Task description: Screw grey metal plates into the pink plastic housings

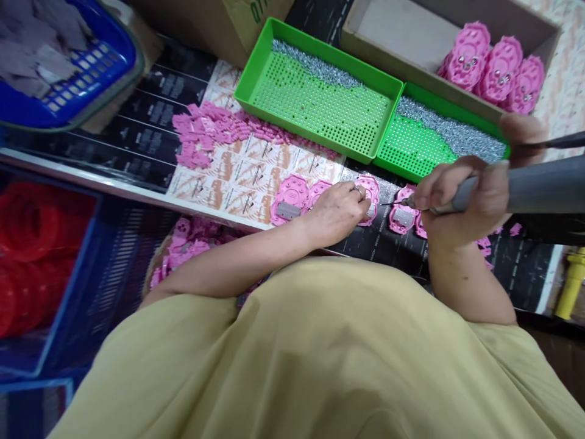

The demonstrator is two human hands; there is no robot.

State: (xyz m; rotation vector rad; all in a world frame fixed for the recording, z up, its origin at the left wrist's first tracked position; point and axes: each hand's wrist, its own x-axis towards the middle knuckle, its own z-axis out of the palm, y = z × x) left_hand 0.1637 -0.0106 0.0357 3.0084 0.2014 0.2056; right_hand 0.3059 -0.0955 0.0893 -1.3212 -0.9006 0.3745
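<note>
My left hand [340,213] rests over the row of pink plastic casings, its curled fingers on one casing [369,186] fitted with a grey block. My right hand [461,195] is wrapped round a grey electric screwdriver [539,186], held nearly level. The thin bit [390,203] points left, toward the casing under my left fingers; whether it touches a screw is too small to tell. Left of that hand lies another pink casing [290,198] with a grey block, and one between is partly covered. Under the screwdriver's tip sits a further casing [402,213].
Two green perforated trays [315,131] [411,146] hold small silvery screws. Loose pink pieces [201,134] lie behind the row. Stacked pink casings [470,55] stand in a cardboard box [411,36]. A blue basket [123,49] is at upper left. A blurred finger-like shape [523,137] shows beside the screwdriver.
</note>
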